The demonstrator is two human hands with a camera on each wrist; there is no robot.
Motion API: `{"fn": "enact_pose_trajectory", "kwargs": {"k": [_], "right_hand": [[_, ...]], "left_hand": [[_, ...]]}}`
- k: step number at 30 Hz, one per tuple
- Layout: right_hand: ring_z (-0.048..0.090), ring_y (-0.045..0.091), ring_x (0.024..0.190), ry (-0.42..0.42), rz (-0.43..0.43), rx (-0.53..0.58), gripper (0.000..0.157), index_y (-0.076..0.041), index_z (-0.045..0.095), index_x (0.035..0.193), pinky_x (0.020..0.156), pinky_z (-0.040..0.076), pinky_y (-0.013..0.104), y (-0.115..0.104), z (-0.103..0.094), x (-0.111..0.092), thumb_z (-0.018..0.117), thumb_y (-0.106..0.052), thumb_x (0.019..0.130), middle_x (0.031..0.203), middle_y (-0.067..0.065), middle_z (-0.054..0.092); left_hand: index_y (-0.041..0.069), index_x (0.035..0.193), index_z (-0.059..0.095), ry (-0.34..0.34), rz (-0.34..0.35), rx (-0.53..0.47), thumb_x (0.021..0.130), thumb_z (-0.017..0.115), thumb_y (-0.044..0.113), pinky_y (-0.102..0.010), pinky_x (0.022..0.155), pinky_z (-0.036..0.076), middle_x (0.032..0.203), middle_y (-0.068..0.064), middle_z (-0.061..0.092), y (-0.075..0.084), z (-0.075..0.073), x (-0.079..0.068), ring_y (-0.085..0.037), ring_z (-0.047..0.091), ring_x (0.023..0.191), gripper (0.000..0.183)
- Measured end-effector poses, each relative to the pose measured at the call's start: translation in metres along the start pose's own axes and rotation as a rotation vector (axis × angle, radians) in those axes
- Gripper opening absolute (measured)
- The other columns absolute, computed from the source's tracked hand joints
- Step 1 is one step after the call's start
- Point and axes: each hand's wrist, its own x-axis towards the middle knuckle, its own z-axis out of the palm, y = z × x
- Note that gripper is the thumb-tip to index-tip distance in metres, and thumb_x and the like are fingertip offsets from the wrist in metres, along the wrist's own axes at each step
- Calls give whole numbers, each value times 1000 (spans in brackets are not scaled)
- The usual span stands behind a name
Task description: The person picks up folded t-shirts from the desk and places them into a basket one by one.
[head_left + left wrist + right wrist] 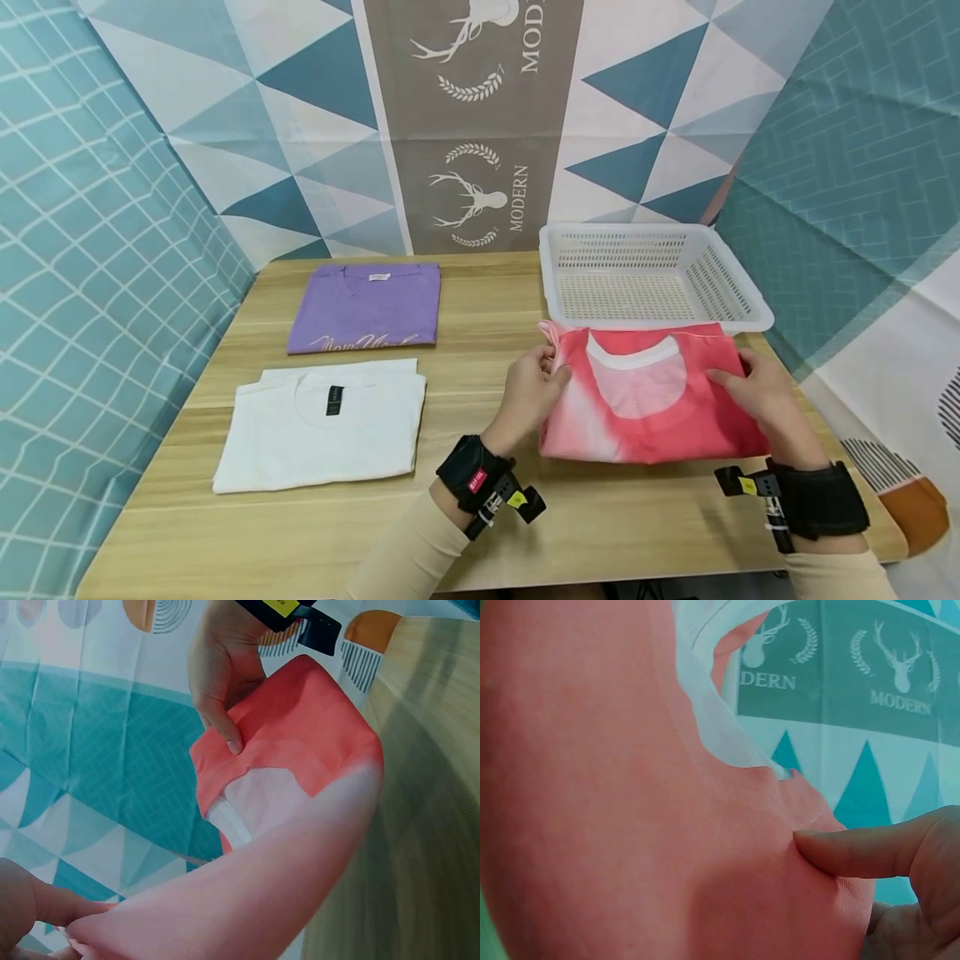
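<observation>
Both hands hold a folded red and pink T-shirt [645, 400] with a white collar, at the right of the table in the head view. My left hand [531, 392] pinches its left edge, thumb on the front and fingers behind. At the opposite edge my right hand [757, 390] pinches the cloth the same way. In the right wrist view the thumb of the right hand [900, 862] presses on the red cloth [667, 825] beside the neckline. The left wrist view shows the shirt [300, 727] stretched between the two hands, tilted above the wooden surface.
A white perforated plastic basket [652, 321] stands behind the shirt, its front rim overlapped by the cloth. At the left of the wooden table [480, 508] lie a folded purple T-shirt [367, 308] and, nearer, a folded white T-shirt [322, 433]. Patterned cloth walls [480, 117] enclose the table.
</observation>
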Motion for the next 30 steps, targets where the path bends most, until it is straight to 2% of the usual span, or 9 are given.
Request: {"fn": "enact_pose_trajectory", "kwargs": {"k": [6,11,19,25,30], "right_hand": [[50,43,99,52,-45,-40,65,13,30,142,64,51,30,-4,-9,-11,55,-24,95,126,38,44],[51,42,97,77,-93,-18,64,11,33,142,61,51,27,-10,-19,-16,55,-28,96,125,37,45],[49,43,102,124,-100,32,67,10,32,143,60,47,17,-22,-32,-13,54,-32,96,131,35,43],[48,45,104,190,-126,18,64,11,34,142,63,44,18,-31,-40,-7,54,-29,96,131,36,44],[48,45,104,219,-152,-25,60,13,37,139,68,48,29,-38,-48,-1,52,-27,97,128,36,46]], "left_hand": [[-7,113,61,-13,11,-28,90,63,7,-14,53,43,85,-17,64,9,-2,-3,-8,50,63,27],[-7,114,60,1,45,-26,89,63,6,-14,53,41,85,-17,64,16,-5,-2,-7,49,64,28],[-7,115,59,14,107,-7,91,61,8,-14,56,41,88,-18,63,31,-14,7,-9,51,70,28],[-7,116,58,28,152,15,92,60,8,-15,57,41,89,-19,62,39,-20,17,-13,51,72,28],[-7,115,59,30,187,51,92,60,7,-14,58,42,92,-21,65,45,-22,28,-15,54,74,28]]}}
